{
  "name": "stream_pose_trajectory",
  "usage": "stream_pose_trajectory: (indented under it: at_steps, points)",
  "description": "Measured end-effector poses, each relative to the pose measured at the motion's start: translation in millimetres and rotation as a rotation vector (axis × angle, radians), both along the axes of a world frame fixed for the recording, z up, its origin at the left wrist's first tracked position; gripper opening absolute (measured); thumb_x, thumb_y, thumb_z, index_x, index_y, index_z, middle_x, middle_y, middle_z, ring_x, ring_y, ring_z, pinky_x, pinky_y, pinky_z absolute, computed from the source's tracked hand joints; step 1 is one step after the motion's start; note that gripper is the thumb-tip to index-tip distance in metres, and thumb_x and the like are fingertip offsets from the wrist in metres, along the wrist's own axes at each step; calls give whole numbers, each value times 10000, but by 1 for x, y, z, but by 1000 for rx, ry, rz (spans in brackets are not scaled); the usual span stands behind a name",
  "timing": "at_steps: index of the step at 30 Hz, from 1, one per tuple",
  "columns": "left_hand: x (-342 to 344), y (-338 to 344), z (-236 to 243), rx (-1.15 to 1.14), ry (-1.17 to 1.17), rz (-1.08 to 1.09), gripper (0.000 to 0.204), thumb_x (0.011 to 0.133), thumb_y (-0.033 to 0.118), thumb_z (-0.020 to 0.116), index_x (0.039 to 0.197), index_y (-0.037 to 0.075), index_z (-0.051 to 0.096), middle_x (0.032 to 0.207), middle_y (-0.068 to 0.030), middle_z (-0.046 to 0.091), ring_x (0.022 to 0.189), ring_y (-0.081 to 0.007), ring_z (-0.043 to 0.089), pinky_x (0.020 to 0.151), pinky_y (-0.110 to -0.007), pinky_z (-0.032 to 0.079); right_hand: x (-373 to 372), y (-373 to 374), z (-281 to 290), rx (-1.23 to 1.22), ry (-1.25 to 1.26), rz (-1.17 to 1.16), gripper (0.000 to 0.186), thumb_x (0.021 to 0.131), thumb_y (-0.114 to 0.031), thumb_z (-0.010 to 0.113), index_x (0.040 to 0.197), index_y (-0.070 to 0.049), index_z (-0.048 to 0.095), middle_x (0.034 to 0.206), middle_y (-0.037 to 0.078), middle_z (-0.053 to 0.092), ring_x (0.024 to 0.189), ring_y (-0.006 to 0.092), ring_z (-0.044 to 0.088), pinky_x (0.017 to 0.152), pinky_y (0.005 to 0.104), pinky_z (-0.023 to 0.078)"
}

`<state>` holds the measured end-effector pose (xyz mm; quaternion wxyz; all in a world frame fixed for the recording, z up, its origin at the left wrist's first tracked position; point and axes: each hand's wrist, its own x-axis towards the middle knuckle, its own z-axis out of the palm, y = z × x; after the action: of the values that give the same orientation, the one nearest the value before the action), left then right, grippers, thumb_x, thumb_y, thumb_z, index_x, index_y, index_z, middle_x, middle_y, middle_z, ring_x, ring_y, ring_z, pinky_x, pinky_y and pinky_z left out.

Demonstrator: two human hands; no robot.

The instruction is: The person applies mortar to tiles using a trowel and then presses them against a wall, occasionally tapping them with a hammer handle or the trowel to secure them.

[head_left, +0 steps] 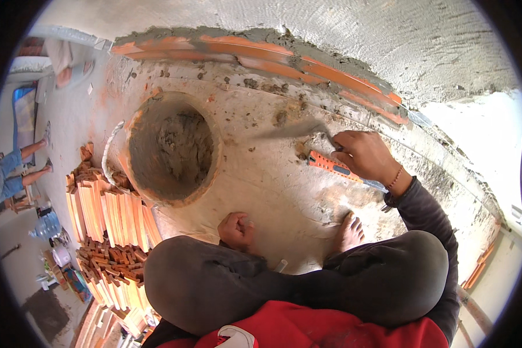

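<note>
My right hand [365, 153] is closed around the handle of a trowel, whose blade [293, 130] is smeared by motion and points left above the floor. Below that hand lies an orange tool [330, 165] with a dark inset, partly hidden by the hand. My left hand [236, 231] is curled into a fist beside my left knee; I cannot make out anything in it. A round bucket [134, 165] with a white rope handle [108, 152] stands to the left of the trowel, grey mortar [182, 145] inside it. My bare foot [349, 232] rests on the floor.
Orange tile strips [243, 51] edged with wet mortar run along the foot of the plastered wall [354, 29]. Stacks of cut orange tile strips [116, 214] stand left of my knee. Farther left are a person in blue shorts [11, 180] and another person's foot [64, 76].
</note>
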<state>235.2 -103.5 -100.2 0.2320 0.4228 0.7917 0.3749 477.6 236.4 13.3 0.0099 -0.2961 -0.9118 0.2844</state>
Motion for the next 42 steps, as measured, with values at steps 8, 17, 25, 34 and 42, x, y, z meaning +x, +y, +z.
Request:
stream_pose_trajectory:
  at_steps: [8, 17, 25, 34, 42]
  points:
    - [-2, -2, -4, 37, -7, 16, 255, 628, 113, 757, 865, 53, 682, 633, -70, 558, 495, -187, 545, 487, -301, 436, 13, -7, 3, -151, 15, -358, 272, 944, -254, 637, 925, 16, 610, 728, 244, 627, 729, 455, 624, 646, 496, 485]
    - [-3, -4, -3, 28, 3, 4, 264, 658, 128, 761, 901, 61, 682, 657, -66, 571, 499, -207, 553, 501, -325, 453, 13, -6, -24, -124, 31, -469, 321, 990, -288, 575, 953, 26, 626, 747, 253, 628, 728, 453, 624, 659, 500, 469]
    - [-4, -4, 0, 32, -9, -11, 254, 679, 134, 762, 910, 67, 681, 655, -67, 569, 524, -215, 576, 509, -329, 462, 35, -7, -32, -194, 100, -545, 295, 997, -269, 573, 952, 17, 627, 731, 217, 618, 687, 385, 614, 644, 448, 469]
    - [-4, -2, 5, 10, -39, -17, 242, 677, 117, 753, 905, 62, 692, 667, -70, 579, 512, -190, 550, 506, -307, 450, 25, 6, -45, -206, -23, -457, 383, 1013, -335, 522, 926, 19, 639, 794, 268, 634, 810, 471, 625, 719, 512, 481]
    - [-7, -4, -3, 57, -1, -35, 258, 667, 119, 777, 893, 24, 697, 653, -69, 588, 496, -147, 522, 497, -269, 427, 2, 8, -43, -143, -13, -388, 343, 998, -308, 539, 922, 16, 621, 805, 282, 643, 808, 488, 626, 718, 539, 483]
